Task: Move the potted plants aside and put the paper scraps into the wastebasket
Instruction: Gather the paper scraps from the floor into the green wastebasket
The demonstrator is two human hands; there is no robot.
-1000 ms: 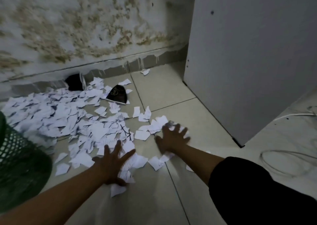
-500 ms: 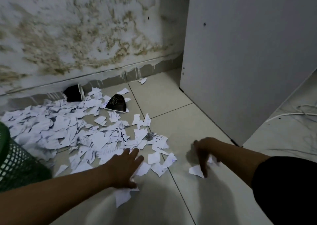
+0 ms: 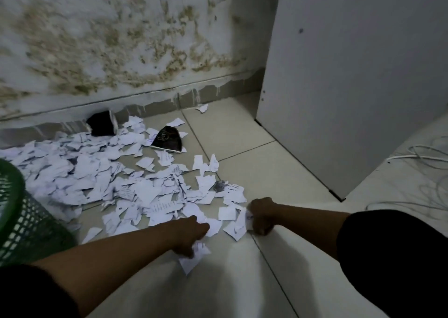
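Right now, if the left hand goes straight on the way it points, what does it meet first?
Probably the paper scraps just past its fingers; the left hand points right, towards the right hand, though depth is unclear.

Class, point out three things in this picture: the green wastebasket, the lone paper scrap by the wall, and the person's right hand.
wastebasket [image 3: 26, 220], head view, on its mesh side.
lone paper scrap [image 3: 202, 108], head view, on its middle.
right hand [image 3: 263, 217], head view, on its knuckles.

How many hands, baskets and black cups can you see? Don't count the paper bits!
Hands: 2, left and right
Green basket: 1
Black cups: 2, one by the wall, one flattened
Total: 5
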